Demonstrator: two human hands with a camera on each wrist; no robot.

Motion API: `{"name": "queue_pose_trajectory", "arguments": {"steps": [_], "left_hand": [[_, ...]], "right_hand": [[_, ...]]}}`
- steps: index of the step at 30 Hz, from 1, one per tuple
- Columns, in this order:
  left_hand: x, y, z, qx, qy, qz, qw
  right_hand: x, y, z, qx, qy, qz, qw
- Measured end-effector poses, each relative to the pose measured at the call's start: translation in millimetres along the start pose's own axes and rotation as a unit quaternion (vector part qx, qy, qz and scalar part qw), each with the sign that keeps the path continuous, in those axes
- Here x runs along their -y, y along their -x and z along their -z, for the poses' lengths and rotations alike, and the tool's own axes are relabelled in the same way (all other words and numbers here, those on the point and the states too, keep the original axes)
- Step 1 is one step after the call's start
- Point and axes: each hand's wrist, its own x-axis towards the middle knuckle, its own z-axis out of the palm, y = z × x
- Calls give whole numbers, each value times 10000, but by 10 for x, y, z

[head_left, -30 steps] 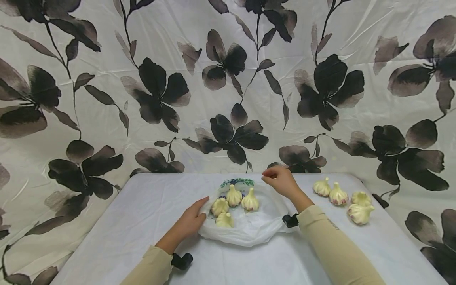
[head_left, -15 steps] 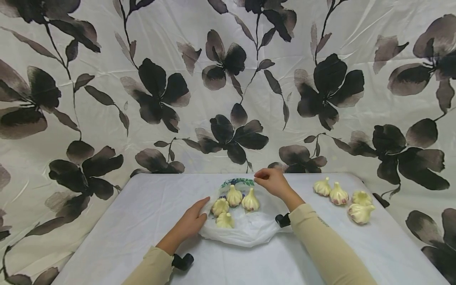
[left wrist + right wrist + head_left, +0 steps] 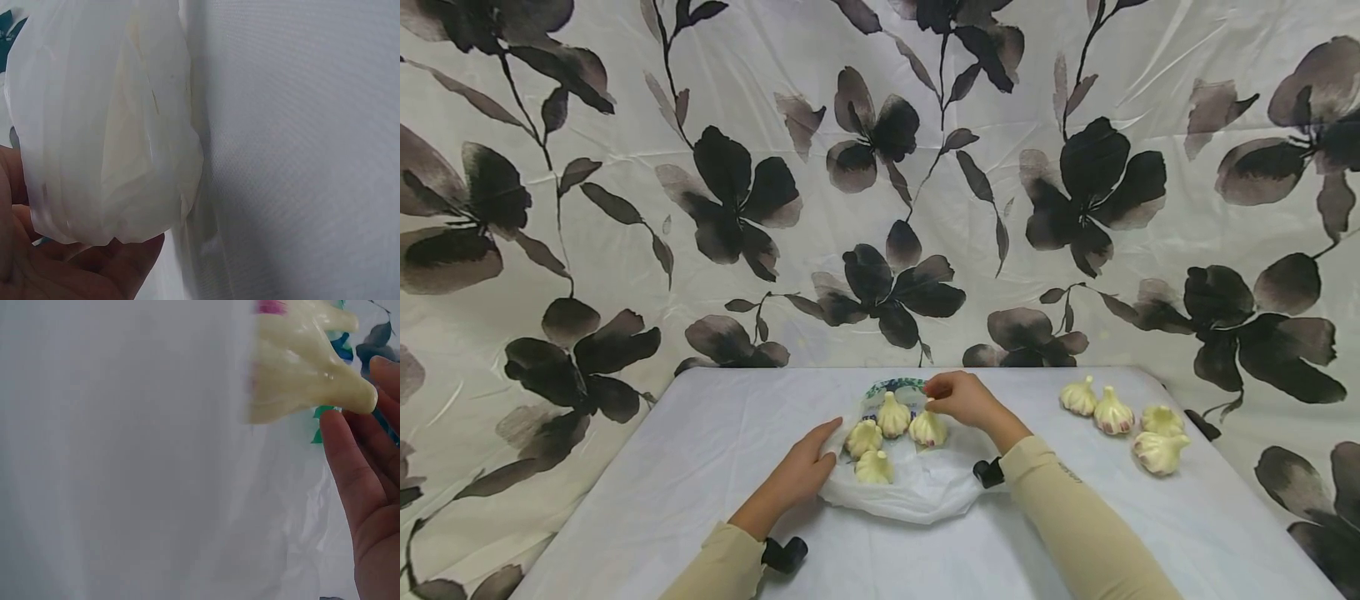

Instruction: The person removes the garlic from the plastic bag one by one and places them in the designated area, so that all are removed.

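Observation:
Four-odd phrasing aside, several pale garlic bulbs lie inside a thin white plastic bag [image 3: 917, 492] with green and blue print. My left hand [image 3: 805, 458] rests along the bag's left side, index finger extended and thumb against the plastic. In the left wrist view the bag's film [image 3: 119, 144] covers part of the fingers. Over the bag's far right part is my right hand [image 3: 966, 400], its thumb and fingertips around the stem of the rightmost bulb [image 3: 928, 429]. That stem stands between thumb and finger in the right wrist view, with a small gap at the upper finger [image 3: 386, 372].
To the right, several more garlic bulbs [image 3: 1112, 412] lie loose on the white-covered table [image 3: 700, 467]. A floral cloth [image 3: 880, 208] hangs behind the table's far edge. Each wrist wears a small black camera [image 3: 785, 554].
My right hand has come left and down from the bag's far right edge to the stem of the rightmost bulb inside. The left hand and the bulbs have hardly moved.

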Motion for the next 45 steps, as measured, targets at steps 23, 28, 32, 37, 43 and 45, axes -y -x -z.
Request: {"name": "queue_pose_trajectory", "arguments": {"steps": [23, 28, 32, 37, 43, 45], "left_hand": [[-3, -11, 20, 19, -28, -72, 10000], [5, -12, 22, 14, -57, -69, 10000], [21, -17, 22, 1, -65, -80, 9999], [37, -16, 25, -11, -44, -85, 10000], [48, -10, 31, 7, -49, -83, 10000], [43, -8, 32, 23, -34, -51, 10000]], "right_hand": [[42, 53, -11, 23, 318, 148, 9994], [32, 78, 4, -27, 343, 238, 9991], [33, 98, 9, -11, 349, 312, 9989], [46, 119, -6, 98, 347, 315, 9989], [67, 135, 5, 62, 331, 423, 9985], [73, 142, 24, 8, 330, 462, 9984]]}}
